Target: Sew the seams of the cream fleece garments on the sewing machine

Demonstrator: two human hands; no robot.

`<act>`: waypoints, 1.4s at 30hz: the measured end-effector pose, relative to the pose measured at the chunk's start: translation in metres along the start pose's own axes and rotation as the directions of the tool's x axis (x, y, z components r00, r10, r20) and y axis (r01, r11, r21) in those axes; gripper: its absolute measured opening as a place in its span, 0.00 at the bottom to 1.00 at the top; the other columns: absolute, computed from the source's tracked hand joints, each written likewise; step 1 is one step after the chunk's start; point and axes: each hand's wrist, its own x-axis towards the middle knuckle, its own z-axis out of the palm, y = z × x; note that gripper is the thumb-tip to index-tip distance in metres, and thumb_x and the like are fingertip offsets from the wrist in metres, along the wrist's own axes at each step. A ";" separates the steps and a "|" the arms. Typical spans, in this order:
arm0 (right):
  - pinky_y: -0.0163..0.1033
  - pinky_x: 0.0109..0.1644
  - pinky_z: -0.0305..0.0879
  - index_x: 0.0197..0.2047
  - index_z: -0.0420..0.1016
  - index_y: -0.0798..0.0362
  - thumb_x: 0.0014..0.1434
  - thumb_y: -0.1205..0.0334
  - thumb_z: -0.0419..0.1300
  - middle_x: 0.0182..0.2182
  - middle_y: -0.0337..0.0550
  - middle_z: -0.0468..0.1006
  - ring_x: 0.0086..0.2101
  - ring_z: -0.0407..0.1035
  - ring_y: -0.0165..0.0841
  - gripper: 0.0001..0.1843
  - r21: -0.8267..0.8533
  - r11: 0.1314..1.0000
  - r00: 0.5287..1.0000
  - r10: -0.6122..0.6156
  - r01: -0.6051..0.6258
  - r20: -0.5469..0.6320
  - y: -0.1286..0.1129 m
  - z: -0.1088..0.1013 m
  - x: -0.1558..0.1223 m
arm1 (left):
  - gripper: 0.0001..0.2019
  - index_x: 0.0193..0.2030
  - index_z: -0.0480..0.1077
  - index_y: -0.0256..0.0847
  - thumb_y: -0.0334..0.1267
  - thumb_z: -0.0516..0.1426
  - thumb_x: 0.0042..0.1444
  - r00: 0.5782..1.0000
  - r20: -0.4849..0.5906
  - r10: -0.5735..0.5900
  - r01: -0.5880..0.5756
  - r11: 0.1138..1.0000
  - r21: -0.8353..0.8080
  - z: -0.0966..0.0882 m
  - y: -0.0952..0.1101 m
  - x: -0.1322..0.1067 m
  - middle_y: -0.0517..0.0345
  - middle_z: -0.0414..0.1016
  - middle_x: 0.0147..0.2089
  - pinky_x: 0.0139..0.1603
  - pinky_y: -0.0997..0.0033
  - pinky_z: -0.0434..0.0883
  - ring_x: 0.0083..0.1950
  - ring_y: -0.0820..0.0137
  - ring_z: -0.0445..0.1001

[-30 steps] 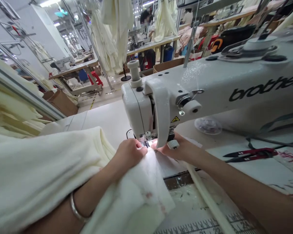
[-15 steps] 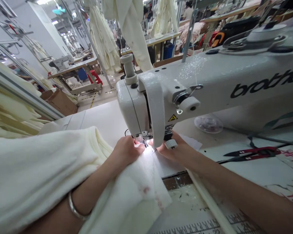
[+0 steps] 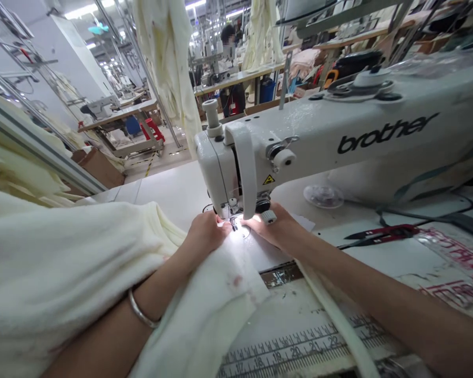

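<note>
Sewing machine point(image 3: 339, 121): "brother" (ruler point(image 3: 299, 350): 20, 22).

The cream fabric point(image 3: 82, 262) lies heaped on the left of the counter point(image 3: 169, 189). One flat corner with faint reddish marks is spread under the sewing machine point(image 3: 339, 136) needle, apparently pinned there.

Thin silver bangle point(image 3: 142, 315) on left wrist; forearms bare

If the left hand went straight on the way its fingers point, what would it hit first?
Most likely the presser foot under the machine head: the left hand lies on the fabric with its fingers aimed there, close by. Depth is hard to judge in the glare.
</note>
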 end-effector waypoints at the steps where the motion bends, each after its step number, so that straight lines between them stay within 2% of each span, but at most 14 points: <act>1: 0.47 0.47 0.66 0.43 0.70 0.55 0.63 0.65 0.55 0.43 0.47 0.71 0.42 0.67 0.36 0.06 -0.074 0.997 0.999 0.003 -0.006 -0.040 -0.002 0.000 -0.007 | 0.06 0.32 0.70 0.37 0.36 0.53 0.54 1.000 0.001 -0.002 0.002 1.000 0.001 -0.001 0.001 0.000 0.50 0.73 0.34 0.36 0.68 0.61 0.37 0.63 0.70; 3: 0.55 0.49 0.62 0.43 0.70 0.59 0.59 0.74 0.54 0.44 0.55 0.70 0.46 0.64 0.45 0.09 -0.208 0.978 0.993 -0.008 -0.017 -0.115 -0.008 0.001 -0.025 | 0.06 0.29 0.69 0.37 0.35 0.53 0.53 1.000 0.008 0.000 0.000 1.000 0.001 -0.002 0.003 -0.001 0.53 0.72 0.30 0.35 0.70 0.60 0.35 0.65 0.69; 5: 0.60 0.50 0.59 0.45 0.69 0.62 0.57 0.78 0.50 0.46 0.61 0.68 0.49 0.60 0.52 0.14 -0.331 0.943 0.980 -0.106 0.045 -0.169 -0.015 0.004 -0.045 | 0.07 0.25 0.68 0.37 0.34 0.53 0.53 1.000 0.015 0.003 -0.003 1.000 -0.003 -0.003 0.004 -0.001 0.55 0.70 0.27 0.34 0.71 0.59 0.33 0.67 0.67; 7: 0.56 0.48 0.62 0.45 0.69 0.64 0.56 0.81 0.46 0.43 0.60 0.70 0.46 0.61 0.48 0.17 -0.449 0.867 0.930 -0.323 0.217 -0.175 -0.021 0.009 -0.063 | 0.09 0.24 0.67 0.38 0.35 0.53 0.53 1.000 0.015 0.003 -0.003 1.000 -0.008 -0.004 0.004 0.000 0.56 0.69 0.26 0.33 0.71 0.57 0.31 0.68 0.66; 9: 0.47 0.42 0.67 0.42 0.70 0.65 0.54 0.83 0.45 0.37 0.54 0.71 0.39 0.64 0.41 0.18 -0.510 0.759 0.843 -0.526 0.405 -0.112 -0.025 0.015 -0.074 | 0.09 0.24 0.68 0.38 0.36 0.53 0.53 1.000 0.009 0.000 0.000 1.000 -0.012 -0.003 0.003 0.000 0.56 0.69 0.26 0.32 0.71 0.57 0.31 0.68 0.66; 10: 0.44 0.38 0.69 0.41 0.70 0.65 0.53 0.84 0.46 0.35 0.52 0.71 0.35 0.64 0.39 0.17 -0.515 0.717 0.809 -0.583 0.469 -0.075 -0.026 0.018 -0.076 | 0.09 0.25 0.68 0.38 0.36 0.53 0.53 1.000 0.006 -0.004 0.004 1.000 -0.012 -0.003 0.003 0.000 0.55 0.70 0.26 0.32 0.71 0.57 0.31 0.68 0.67; 12: 0.43 0.33 0.69 0.40 0.71 0.66 0.52 0.83 0.48 0.34 0.51 0.71 0.32 0.65 0.39 0.16 -0.514 0.684 0.790 -0.613 0.518 -0.020 -0.027 0.024 -0.075 | 0.09 0.26 0.70 0.37 0.37 0.53 0.53 1.000 0.004 -0.011 0.011 1.000 -0.011 -0.003 0.003 0.000 0.54 0.71 0.27 0.33 0.70 0.57 0.32 0.67 0.68; 17: 0.43 0.25 0.67 0.36 0.72 0.62 0.56 0.79 0.49 0.33 0.50 0.73 0.31 0.66 0.40 0.12 -0.563 0.646 0.783 -0.622 0.515 0.003 -0.027 0.030 -0.066 | 0.09 0.29 0.72 0.38 0.37 0.52 0.54 1.000 0.002 0.011 -0.011 1.000 0.000 -0.001 0.001 0.001 0.51 0.75 0.31 0.36 0.69 0.61 0.36 0.64 0.71; 22: 0.42 0.28 0.67 0.35 0.71 0.58 0.53 0.81 0.50 0.35 0.48 0.74 0.32 0.66 0.38 0.13 -0.520 0.709 0.838 -0.546 0.476 0.023 -0.027 0.024 -0.073 | 0.08 0.29 0.72 0.38 0.34 0.52 0.53 0.999 -0.007 0.040 -0.040 0.999 0.027 0.001 0.001 0.001 0.49 0.76 0.35 0.40 0.69 0.63 0.40 0.62 0.73; 26: 0.41 0.31 0.66 0.33 0.70 0.57 0.53 0.81 0.48 0.34 0.47 0.73 0.33 0.64 0.37 0.14 -0.509 0.724 0.846 -0.533 0.465 0.014 -0.022 0.022 -0.077 | 0.08 0.29 0.72 0.37 0.33 0.52 0.54 0.999 -0.014 0.043 -0.043 0.998 0.046 0.002 0.002 -0.001 0.49 0.76 0.35 0.42 0.69 0.64 0.42 0.61 0.73; 33: 0.38 0.33 0.64 0.30 0.67 0.54 0.49 0.81 0.51 0.32 0.44 0.73 0.33 0.63 0.36 0.13 -0.440 0.806 0.894 -0.449 0.395 -0.019 -0.016 0.027 -0.073 | 0.10 0.38 0.73 0.36 0.34 0.52 0.55 0.998 -0.046 0.040 -0.038 0.998 0.054 0.009 -0.002 0.001 0.48 0.77 0.38 0.46 0.66 0.67 0.43 0.60 0.74; 35: 0.39 0.34 0.65 0.32 0.68 0.54 0.48 0.81 0.52 0.33 0.43 0.74 0.34 0.64 0.37 0.13 -0.420 0.826 0.914 -0.404 0.377 0.025 -0.019 0.026 -0.066 | 0.10 0.40 0.73 0.37 0.34 0.53 0.54 0.997 -0.054 0.050 -0.048 0.998 0.041 0.009 -0.005 0.006 0.49 0.77 0.39 0.47 0.67 0.67 0.45 0.61 0.74; 37: 0.41 0.38 0.67 0.35 0.69 0.55 0.50 0.80 0.53 0.36 0.44 0.74 0.37 0.65 0.38 0.13 -0.424 0.831 0.932 -0.331 0.361 0.144 -0.025 0.023 -0.058 | 0.11 0.41 0.74 0.38 0.34 0.54 0.52 0.996 -0.060 0.066 -0.065 0.998 0.023 0.006 -0.009 0.013 0.50 0.78 0.41 0.48 0.67 0.67 0.47 0.60 0.74; 42: 0.43 0.38 0.69 0.41 0.71 0.58 0.52 0.76 0.57 0.44 0.49 0.74 0.40 0.67 0.40 0.12 -0.492 0.793 0.926 -0.241 0.360 0.289 -0.040 0.017 -0.046 | 0.09 0.35 0.75 0.39 0.34 0.54 0.51 0.992 -0.092 0.086 -0.088 0.996 -0.018 0.001 -0.022 0.026 0.51 0.79 0.39 0.48 0.68 0.68 0.47 0.61 0.74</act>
